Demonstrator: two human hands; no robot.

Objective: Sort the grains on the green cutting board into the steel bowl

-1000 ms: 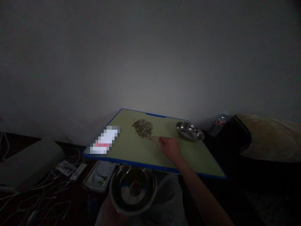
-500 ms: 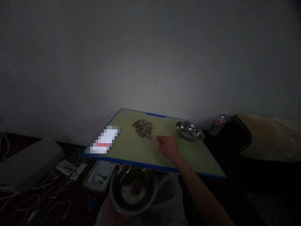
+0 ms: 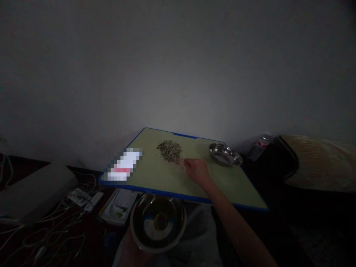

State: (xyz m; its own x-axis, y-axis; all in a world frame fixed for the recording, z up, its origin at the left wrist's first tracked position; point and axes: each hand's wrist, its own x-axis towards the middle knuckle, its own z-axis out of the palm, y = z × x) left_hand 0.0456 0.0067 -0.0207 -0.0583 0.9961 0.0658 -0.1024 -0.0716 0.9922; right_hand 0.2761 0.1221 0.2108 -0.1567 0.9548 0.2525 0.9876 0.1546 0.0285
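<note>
My left hand (image 3: pixel 133 250) grips a deep metal bowl (image 3: pixel 135 237) from below and its left side, tilted toward me in front of the board's near edge. Its shiny inside shows a small yellowish ring of colour at the bottom, too dim to tell as contents or reflection. Over the pale green board (image 3: pixel 155 178), my right hand (image 3: pixel 197 170) reaches to the lower right edge of a spread of small dark seed-like bits (image 3: pixel 169 150). Its fingertips are a pale, reddish smear beside the bits, so whether they pinch anything is unclear.
A shallow metal bowl (image 3: pixel 225 155) stands on the board's right side. A bright blurred-out rectangle (image 3: pixel 124 167) lies at the left. Below are a white tray (image 3: pixel 118 209), tangled cables (image 3: pixel 55 230) and a power strip (image 3: pixel 94 202). A plastic bottle (image 3: pixel 259 147) and a cushion-like bundle (image 3: pixel 319 163) are at right.
My right hand has shifted slightly left and up, closer against the edge of the dark bits. The left hand and its bowl have stayed nearly still.
</note>
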